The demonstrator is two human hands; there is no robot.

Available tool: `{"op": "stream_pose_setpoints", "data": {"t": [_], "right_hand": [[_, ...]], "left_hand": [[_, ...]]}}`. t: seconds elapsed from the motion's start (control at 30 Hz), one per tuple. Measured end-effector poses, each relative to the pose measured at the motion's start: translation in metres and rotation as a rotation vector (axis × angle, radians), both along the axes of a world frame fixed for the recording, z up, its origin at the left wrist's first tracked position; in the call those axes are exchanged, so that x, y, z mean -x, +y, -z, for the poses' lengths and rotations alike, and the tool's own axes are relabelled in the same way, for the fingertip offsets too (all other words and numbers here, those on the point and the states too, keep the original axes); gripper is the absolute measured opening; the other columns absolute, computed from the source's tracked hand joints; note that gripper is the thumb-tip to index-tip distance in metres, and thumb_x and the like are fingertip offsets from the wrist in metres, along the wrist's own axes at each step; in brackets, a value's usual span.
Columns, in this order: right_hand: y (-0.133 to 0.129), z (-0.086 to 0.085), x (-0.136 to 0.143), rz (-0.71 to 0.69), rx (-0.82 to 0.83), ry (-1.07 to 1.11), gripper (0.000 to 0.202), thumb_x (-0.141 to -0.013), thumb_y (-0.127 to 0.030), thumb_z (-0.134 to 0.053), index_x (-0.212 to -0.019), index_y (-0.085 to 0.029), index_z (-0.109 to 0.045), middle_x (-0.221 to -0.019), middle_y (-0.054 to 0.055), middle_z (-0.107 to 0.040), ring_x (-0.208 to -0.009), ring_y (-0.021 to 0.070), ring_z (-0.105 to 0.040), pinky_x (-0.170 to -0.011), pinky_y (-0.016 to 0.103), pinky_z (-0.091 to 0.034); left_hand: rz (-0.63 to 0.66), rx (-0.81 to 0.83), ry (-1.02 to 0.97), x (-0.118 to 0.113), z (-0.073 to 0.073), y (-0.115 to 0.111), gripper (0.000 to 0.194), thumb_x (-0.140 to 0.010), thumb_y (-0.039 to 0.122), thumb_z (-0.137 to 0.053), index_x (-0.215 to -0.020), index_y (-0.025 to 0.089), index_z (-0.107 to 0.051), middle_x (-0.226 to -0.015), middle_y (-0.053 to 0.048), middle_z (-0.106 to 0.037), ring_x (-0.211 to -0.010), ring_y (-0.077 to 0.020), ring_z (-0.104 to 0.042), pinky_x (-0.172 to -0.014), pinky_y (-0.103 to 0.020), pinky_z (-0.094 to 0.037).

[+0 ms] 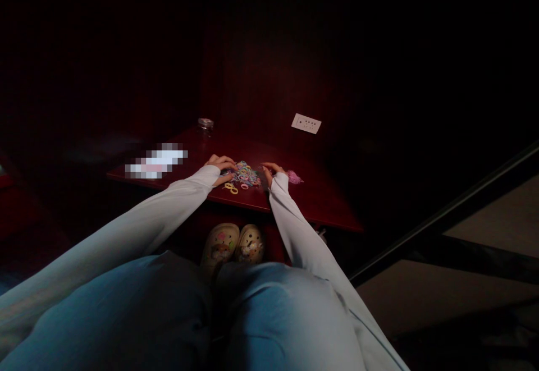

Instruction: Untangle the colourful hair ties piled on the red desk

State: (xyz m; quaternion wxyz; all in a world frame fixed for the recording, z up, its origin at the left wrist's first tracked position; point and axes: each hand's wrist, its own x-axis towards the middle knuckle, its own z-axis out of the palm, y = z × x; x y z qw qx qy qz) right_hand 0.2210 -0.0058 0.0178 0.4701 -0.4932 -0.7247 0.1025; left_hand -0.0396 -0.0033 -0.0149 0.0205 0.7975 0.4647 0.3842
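A heap of small colourful hair ties [246, 173] lies on the dark red table [328, 202] near its front edge. My left hand [221, 164] rests at the left side of the heap, fingers stretched over its edge and thumb apart below. On the right side, my right hand [273, 171] is curved toward the heap, its thumb and fingers apart with nothing visible between them. A few yellow hair ties [231, 188] lie loose in front of the left hand. Just right of my right hand sits a pink stringy bundle [295, 177], too small to make out exactly.
A clear lidded jar [205, 127] stands at the table's back left. A bright pixelated item [158, 161] lies at the left edge. On the back panel is a white power socket [306, 123]. My clogs [221, 242] show below the table's front edge.
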Motion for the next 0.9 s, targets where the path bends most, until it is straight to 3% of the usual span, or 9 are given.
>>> {"op": "stream_pose_setpoints", "data": {"t": [0.27,0.37,0.63,0.9], "right_hand": [[0.003,-0.004,-0.092,0.475,0.044,0.023,0.038,-0.091,-0.037,-0.053,-0.114,-0.019,-0.078,-0.097,0.008,-0.067,-0.09,0.0202,-0.056,-0.091,0.033,-0.044],[0.0,-0.006,-0.109,0.56,0.086,-0.062,0.039,-0.091,-0.036,-0.054,-0.117,-0.021,-0.078,-0.104,0.009,-0.065,-0.096,0.0216,-0.052,-0.096,0.034,-0.039],[0.002,-0.004,-0.104,0.508,0.096,-0.159,0.037,-0.093,-0.035,-0.055,-0.121,-0.025,-0.078,-0.11,0.01,-0.061,-0.099,0.0219,-0.05,-0.098,0.035,-0.038],[0.005,-0.002,-0.084,0.318,0.029,-0.298,0.034,-0.095,-0.039,-0.058,-0.119,-0.028,-0.079,-0.109,0.007,-0.057,-0.1,0.0215,-0.052,-0.096,0.033,-0.041]], "left_hand": [[0.056,0.017,-0.003,0.009,0.003,0.006,0.029,-0.086,0.047,-0.068,-0.108,0.032,-0.078,-0.123,-0.001,-0.069,-0.102,-0.0244,-0.052,-0.098,-0.042,-0.039],[0.051,0.013,-0.015,0.01,0.002,0.005,0.029,-0.086,0.047,-0.068,-0.107,0.031,-0.078,-0.122,-0.002,-0.069,-0.102,-0.0246,-0.051,-0.098,-0.043,-0.039],[0.055,0.0,-0.028,0.007,-0.003,-0.008,0.027,-0.088,0.044,-0.065,-0.107,0.03,-0.078,-0.122,-0.002,-0.069,-0.103,-0.0246,-0.052,-0.1,-0.042,-0.04],[0.062,0.01,-0.032,0.008,-0.005,-0.007,0.025,-0.088,0.044,-0.065,-0.105,0.031,-0.079,-0.121,-0.002,-0.069,-0.103,-0.025,-0.051,-0.1,-0.043,-0.039]]}}
